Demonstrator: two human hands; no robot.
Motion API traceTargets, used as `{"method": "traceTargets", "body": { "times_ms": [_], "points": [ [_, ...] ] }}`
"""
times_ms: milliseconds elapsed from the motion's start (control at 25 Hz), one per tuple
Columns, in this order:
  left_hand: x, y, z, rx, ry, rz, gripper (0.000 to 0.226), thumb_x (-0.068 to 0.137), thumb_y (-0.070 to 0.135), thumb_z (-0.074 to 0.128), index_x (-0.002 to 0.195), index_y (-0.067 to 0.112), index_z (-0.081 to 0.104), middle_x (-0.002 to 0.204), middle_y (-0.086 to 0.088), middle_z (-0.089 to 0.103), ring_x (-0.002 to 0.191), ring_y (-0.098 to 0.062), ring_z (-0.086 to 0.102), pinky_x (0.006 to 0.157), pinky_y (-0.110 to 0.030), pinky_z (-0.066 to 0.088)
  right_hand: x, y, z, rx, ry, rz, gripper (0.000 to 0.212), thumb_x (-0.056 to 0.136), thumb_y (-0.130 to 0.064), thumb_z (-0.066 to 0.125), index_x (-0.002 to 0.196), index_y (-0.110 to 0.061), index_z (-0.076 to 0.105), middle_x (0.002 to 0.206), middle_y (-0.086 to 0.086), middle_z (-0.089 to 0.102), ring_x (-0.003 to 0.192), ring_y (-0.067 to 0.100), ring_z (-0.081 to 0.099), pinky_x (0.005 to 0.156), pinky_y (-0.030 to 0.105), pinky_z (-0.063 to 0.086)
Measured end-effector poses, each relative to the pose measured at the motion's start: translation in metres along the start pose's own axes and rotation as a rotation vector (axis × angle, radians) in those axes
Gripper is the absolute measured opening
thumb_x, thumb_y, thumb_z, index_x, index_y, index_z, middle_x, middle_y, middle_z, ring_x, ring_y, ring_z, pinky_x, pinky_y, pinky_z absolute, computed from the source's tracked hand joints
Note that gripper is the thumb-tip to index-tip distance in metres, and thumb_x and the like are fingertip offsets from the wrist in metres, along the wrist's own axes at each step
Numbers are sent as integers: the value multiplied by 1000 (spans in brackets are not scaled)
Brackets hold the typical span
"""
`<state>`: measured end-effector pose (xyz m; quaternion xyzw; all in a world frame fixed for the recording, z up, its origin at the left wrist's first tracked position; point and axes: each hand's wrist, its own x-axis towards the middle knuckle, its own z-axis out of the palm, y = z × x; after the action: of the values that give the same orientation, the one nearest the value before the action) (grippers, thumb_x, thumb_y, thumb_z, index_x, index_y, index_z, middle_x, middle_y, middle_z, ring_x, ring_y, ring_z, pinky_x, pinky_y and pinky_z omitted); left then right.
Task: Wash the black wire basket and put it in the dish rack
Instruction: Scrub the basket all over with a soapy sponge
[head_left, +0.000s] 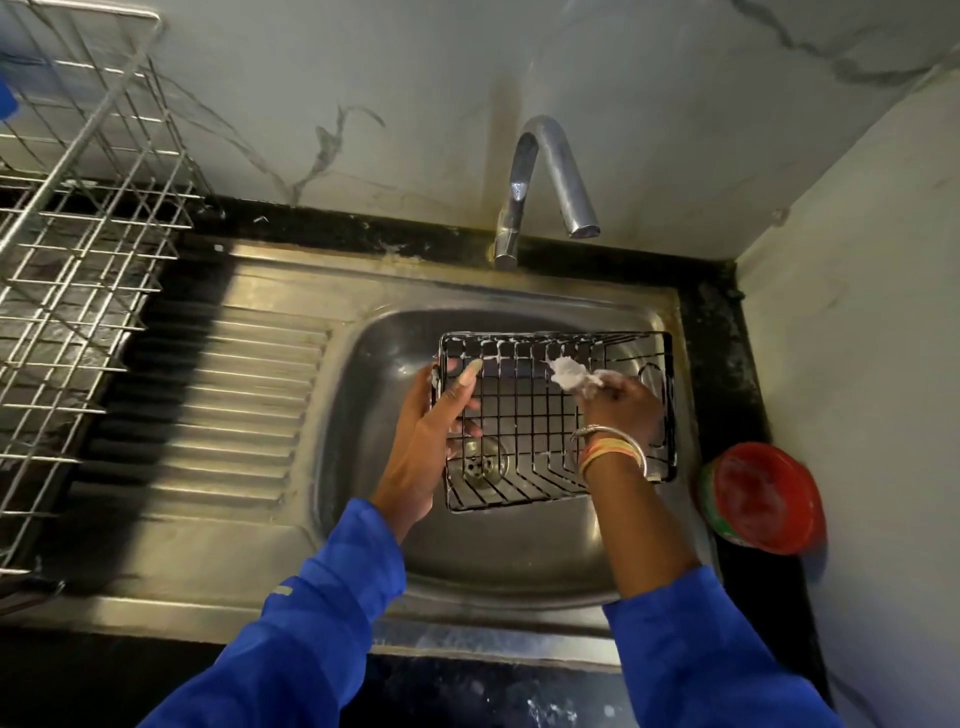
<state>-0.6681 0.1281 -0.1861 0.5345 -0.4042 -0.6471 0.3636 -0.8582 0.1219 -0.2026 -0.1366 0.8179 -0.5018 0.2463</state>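
Blue sleeves (311, 623) in; left hand (431, 431) grips black wire basket (550, 348) in the sink (363, 364); right hand (623, 405) pinches soapy scrubber (569, 374) at its one o'clock; rinsing and dish rack (78, 260), ten o'clock, to come.

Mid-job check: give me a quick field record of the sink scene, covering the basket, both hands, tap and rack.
basket: black wire basket, foamy, held over the sink
left hand: grips the basket's left side
right hand: holds a foamy scrubber inside the basket
tap: no water seen running
dish rack: left of the sink, basket not in it yet
other: red tub right of the sink
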Motion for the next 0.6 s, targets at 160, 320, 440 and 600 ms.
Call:
{"method": "traceTargets", "body": {
  "times_ms": [160, 320, 440, 600],
  "points": [
    [1, -1, 6, 12, 1, 14, 62, 78, 67, 61, 133, 37, 55, 111, -6, 70, 86, -19, 69, 78, -41, 51, -17, -6, 10, -289, -143, -217, 14, 81, -18, 71, 93, -12, 76, 88, 1, 74, 76, 16, 69, 73, 25, 56],
    [0, -5, 7, 23, -14, 10, 69, 73, 75, 61, 132, 39, 55, 113, -4, 70, 90, -22, 70, 81, -42, 52, -18, -10, 15, -431, -119, -387, 20, 86, -16, 68, 102, -5, 74, 100, 11, 74, 90, 22, 71, 85, 26, 53],
    [-4, -2, 10, 7, -39, 23, 61, 76, 72, 62, 128, 39, 57, 119, 0, 69, 97, -18, 69, 80, -35, 50, -23, -17, 19, -556, -96, -385, 22, 91, -20, 62, 101, -3, 73, 97, 13, 73, 86, 25, 70, 80, 28, 53],
    [-3, 0, 18, 0, -80, 40, 60, 81, 72, 59, 129, 35, 58, 126, 7, 69, 115, -17, 67, 89, -39, 54, -72, -30, 33, -414, -498, -522, 17, 93, -12, 58, 84, -3, 69, 72, -4, 61, 58, 2, 59, 57, 8, 48]
  ]
}}
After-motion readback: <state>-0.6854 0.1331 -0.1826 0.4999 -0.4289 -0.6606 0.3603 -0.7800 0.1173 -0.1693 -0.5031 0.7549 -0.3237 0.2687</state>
